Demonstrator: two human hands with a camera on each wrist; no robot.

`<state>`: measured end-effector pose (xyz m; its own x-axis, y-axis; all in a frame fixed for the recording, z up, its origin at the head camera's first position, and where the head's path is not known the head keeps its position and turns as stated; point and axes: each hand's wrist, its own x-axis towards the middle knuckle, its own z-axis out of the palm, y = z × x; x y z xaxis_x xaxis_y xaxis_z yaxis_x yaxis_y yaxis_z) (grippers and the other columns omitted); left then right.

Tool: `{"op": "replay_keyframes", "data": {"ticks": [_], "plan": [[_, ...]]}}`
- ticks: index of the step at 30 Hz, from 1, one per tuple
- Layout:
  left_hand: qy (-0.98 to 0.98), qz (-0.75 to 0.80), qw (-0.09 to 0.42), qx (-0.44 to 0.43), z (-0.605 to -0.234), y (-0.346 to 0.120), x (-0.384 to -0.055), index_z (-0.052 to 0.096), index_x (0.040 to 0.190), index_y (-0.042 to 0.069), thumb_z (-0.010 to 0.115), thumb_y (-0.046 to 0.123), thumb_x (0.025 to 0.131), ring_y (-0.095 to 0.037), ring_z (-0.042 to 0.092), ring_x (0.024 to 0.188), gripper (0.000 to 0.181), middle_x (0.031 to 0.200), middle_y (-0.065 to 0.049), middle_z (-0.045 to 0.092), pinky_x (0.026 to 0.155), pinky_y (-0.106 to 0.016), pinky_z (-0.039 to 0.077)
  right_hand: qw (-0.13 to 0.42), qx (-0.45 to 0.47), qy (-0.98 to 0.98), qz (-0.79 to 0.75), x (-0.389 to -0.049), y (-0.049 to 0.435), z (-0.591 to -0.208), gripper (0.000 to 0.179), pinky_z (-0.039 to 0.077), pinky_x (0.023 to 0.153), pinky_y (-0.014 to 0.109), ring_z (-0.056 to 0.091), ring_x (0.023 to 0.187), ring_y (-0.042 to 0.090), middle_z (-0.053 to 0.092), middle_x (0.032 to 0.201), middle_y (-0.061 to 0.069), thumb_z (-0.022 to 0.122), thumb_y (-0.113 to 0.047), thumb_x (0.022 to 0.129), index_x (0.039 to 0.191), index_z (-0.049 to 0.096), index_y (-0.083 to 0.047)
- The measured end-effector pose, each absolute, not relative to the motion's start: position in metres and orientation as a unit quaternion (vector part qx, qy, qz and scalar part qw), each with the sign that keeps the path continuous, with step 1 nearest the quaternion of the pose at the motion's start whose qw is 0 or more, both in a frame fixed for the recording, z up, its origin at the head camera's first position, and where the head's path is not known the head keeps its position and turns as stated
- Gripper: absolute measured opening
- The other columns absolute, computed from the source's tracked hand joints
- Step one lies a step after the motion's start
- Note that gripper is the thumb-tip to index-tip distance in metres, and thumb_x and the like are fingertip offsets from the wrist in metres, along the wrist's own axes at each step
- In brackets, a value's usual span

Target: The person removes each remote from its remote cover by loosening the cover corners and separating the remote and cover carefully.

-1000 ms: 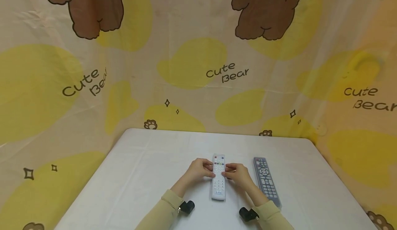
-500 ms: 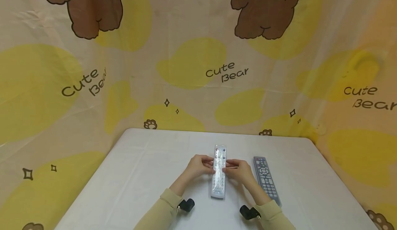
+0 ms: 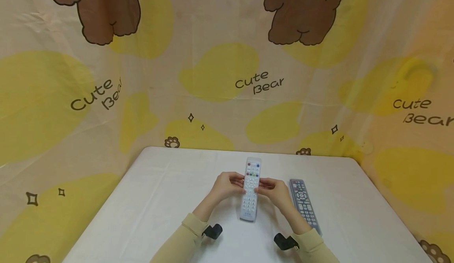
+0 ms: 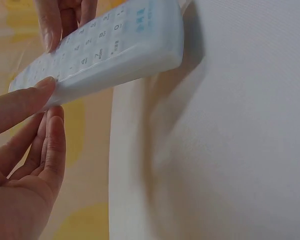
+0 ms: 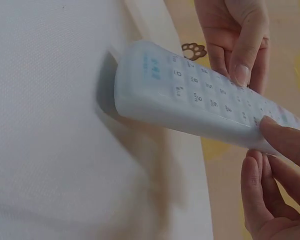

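The left hand (image 3: 227, 185) and right hand (image 3: 275, 191) pinch the white remote (image 3: 250, 188) between fingers (image 4: 55, 145) at its edges, presumably keeping its buttons (image 3: 250, 200) uncovered.

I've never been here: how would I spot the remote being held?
Find the white table in front of the bear-print backdrop. Over it, the left hand and right hand grip a white remote between them. Its pale case sets it apart from the grey remote lying on the table.
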<state>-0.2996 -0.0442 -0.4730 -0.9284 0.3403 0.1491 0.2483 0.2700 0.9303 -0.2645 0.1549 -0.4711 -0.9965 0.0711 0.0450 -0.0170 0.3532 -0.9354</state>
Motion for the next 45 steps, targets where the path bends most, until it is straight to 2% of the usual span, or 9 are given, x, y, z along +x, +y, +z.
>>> {"op": "replay_keyframes", "data": {"ticks": [7,12,22,24,28,31,35,41,45], "plan": [[0.784,0.589,0.036,0.191,-0.467,-0.045,-0.299,0.068,0.103,-0.001,0.082,0.0,0.067,-0.015,0.068,0.077,0.039,0.091,-0.015,0.071,0.07,-0.024,0.057,0.048,-0.005,-0.811,0.583,-0.264,0.154,-0.464,0.039,0.057,0.08,0.031,0.069,0.09,0.023,0.071,0.1,0.016,0.079,-0.007,0.073,0.109,0.068,0.001],[0.779,0.596,0.028,0.194,-0.461,-0.046,-0.298,0.067,0.103,-0.001,0.081,-0.001,0.068,-0.018,0.067,0.079,0.037,0.092,-0.016,0.071,0.071,-0.026,0.057,0.049,0.0,-0.81,0.585,-0.263,0.155,-0.461,0.041,0.055,0.086,0.037,0.069,0.094,0.024,0.071,0.104,0.013,0.08,-0.014,0.075,0.112,0.068,-0.003],[0.779,0.593,0.006,0.203,-0.458,-0.045,-0.298,0.066,0.099,0.006,0.079,0.0,0.071,-0.015,0.066,0.079,0.031,0.092,-0.009,0.07,0.072,-0.025,0.056,0.05,-0.014,-0.805,0.591,-0.261,0.154,-0.457,0.041,0.053,0.091,0.043,0.064,0.105,0.029,0.067,0.115,0.013,0.079,-0.018,0.077,0.115,0.067,-0.008],[0.781,0.591,-0.002,0.203,-0.459,-0.045,-0.297,0.066,0.099,0.008,0.079,0.001,0.072,-0.016,0.065,0.079,0.031,0.094,-0.01,0.069,0.072,-0.024,0.056,0.053,-0.016,-0.804,0.592,-0.26,0.154,-0.457,0.04,0.052,0.092,0.044,0.062,0.108,0.029,0.067,0.116,0.012,0.078,-0.018,0.077,0.115,0.067,-0.009],[0.783,0.585,-0.016,0.209,-0.439,-0.045,-0.281,0.065,0.099,0.005,0.076,-0.001,0.074,-0.023,0.064,0.08,0.029,0.098,-0.016,0.068,0.069,-0.024,0.054,0.064,-0.01,-0.802,0.594,-0.259,0.153,-0.455,0.038,0.051,0.092,0.046,0.061,0.11,0.029,0.067,0.117,0.011,0.078,-0.018,0.078,0.114,0.068,-0.01],[0.78,0.59,-0.01,0.209,-0.425,-0.045,-0.27,0.064,0.1,0.002,0.074,-0.003,0.075,-0.029,0.064,0.082,0.027,0.099,-0.018,0.067,0.066,-0.027,0.055,0.068,-0.005,-0.797,0.6,-0.259,0.152,-0.455,0.036,0.052,0.092,0.045,0.061,0.109,0.029,0.067,0.117,0.011,0.077,-0.014,0.078,0.113,0.069,-0.01],[0.771,0.603,0.001,0.203,-0.428,-0.045,-0.272,0.063,0.099,0.002,0.072,-0.004,0.076,-0.032,0.065,0.084,0.025,0.1,-0.017,0.066,0.065,-0.029,0.058,0.074,-0.004,-0.793,0.605,-0.259,0.151,-0.455,0.035,0.053,0.09,0.041,0.062,0.105,0.027,0.068,0.112,0.011,0.077,-0.008,0.077,0.111,0.069,-0.009],[0.766,0.613,0.003,0.195,-0.431,-0.044,-0.272,0.062,0.096,0.002,0.072,-0.005,0.076,-0.033,0.067,0.08,0.023,0.1,-0.017,0.065,0.062,-0.036,0.059,0.088,0.004,-0.789,0.608,-0.258,0.149,-0.456,0.034,0.055,0.086,0.039,0.064,0.101,0.028,0.07,0.106,0.013,0.077,-0.005,0.076,0.109,0.07,-0.005],[0.751,0.633,0.022,0.189,-0.434,-0.045,-0.273,0.062,0.097,0.002,0.071,-0.004,0.077,-0.031,0.068,0.078,0.023,0.104,-0.015,0.063,0.063,-0.037,0.059,0.091,0.004,-0.783,0.615,-0.259,0.149,-0.458,0.034,0.055,0.086,0.039,0.064,0.102,0.029,0.07,0.105,0.014,0.077,-0.004,0.076,0.109,0.07,-0.003]]}}
